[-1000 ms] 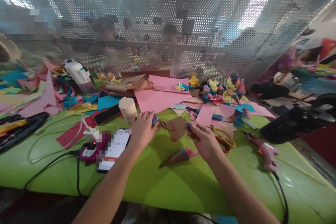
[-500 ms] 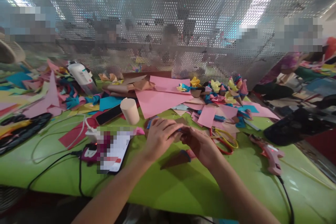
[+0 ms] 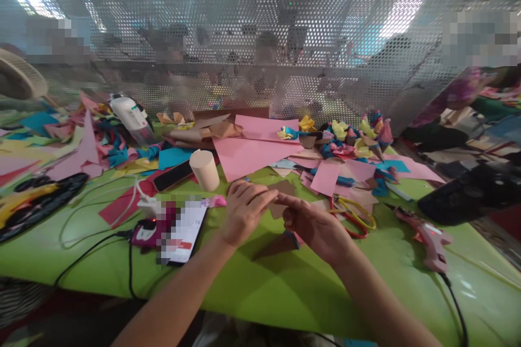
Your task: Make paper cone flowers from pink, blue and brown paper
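The left hand (image 3: 248, 211) and right hand (image 3: 321, 227) meet over the middle of the worktop (image 3: 264, 295), fingertips touching. The left hand's fingers are together and bent, its back toward the camera; the right hand's index finger stretches to meet them, with the thumb folded in. Whether either grip holds anything I cannot tell. A bit of blue shows just behind the left hand's knuckles.

The brown paper (image 3: 290, 191) lies just behind the joined fingertips, partly hidden by them. The cone (image 3: 272, 248), brown with a blue rim, lies on its side below the hands, tip to the left, its wide end partly behind the right hand.

Left of the left hand are the lit phone (image 3: 188, 233), a pink piece (image 3: 218, 201) by its top end, and the upright cup (image 3: 204, 171). A dark phone (image 3: 174, 175) lies left of the cup. Right of the right hand are the scissors (image 3: 353, 223), then the glue gun (image 3: 427, 238). Behind the hands lie a pink sheet (image 3: 252, 160) and a heap of paper cones (image 3: 354, 138), in front of a perforated panel (image 3: 244, 54).
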### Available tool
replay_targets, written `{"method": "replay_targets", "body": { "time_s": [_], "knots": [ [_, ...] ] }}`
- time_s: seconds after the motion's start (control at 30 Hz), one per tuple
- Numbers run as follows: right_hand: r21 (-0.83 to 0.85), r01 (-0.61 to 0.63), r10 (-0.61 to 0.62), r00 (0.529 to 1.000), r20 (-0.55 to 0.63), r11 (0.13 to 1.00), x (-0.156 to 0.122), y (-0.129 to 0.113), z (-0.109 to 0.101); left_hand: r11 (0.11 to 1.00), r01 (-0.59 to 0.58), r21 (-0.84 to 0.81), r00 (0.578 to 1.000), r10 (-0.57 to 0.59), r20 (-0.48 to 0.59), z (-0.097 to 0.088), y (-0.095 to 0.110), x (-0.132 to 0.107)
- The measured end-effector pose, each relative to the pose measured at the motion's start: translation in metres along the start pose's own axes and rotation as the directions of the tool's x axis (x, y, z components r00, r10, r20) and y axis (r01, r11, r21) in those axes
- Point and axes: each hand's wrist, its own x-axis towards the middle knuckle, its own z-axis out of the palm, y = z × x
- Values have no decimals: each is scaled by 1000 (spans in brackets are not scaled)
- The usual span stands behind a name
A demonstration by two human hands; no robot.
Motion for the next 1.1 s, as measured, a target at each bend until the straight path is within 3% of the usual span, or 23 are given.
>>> {"method": "replay_targets", "body": {
  "time_s": [0.07, 0.13, 0.23, 0.33, 0.47, 0.67, 1.1],
  "knots": [
    [-60, 50, -53, 997, -53, 997, 0, -1, 1, 986, 141, -85, 990, -140, 13, 1, 2, 1],
    [-117, 92, -105, 988, -113, 989, 0, -1, 2, 916, 328, -233, 945, -320, 73, 2, 3, 2],
    [-156, 123, -151, 972, -182, 980, 0, -2, 1, 686, 576, -444, 814, -530, 237, 4, 4, 3],
    [-176, 138, -176, 960, -218, 975, 1, -2, 0, 445, 709, -547, 680, -637, 363, 6, 3, 4],
    [-194, 153, -199, 948, -248, 969, 2, -1, -3, 269, 748, -606, 583, -703, 408, 8, 1, 4],
    [-202, 168, -214, 948, -234, 965, 2, -4, -4, 92, 751, -654, 506, -717, 480, 9, -1, 5],
    [-166, 156, -197, 941, -273, 974, 2, -3, -7, -26, 723, -690, 421, -776, 470, 12, -3, 6]
  ]
}}
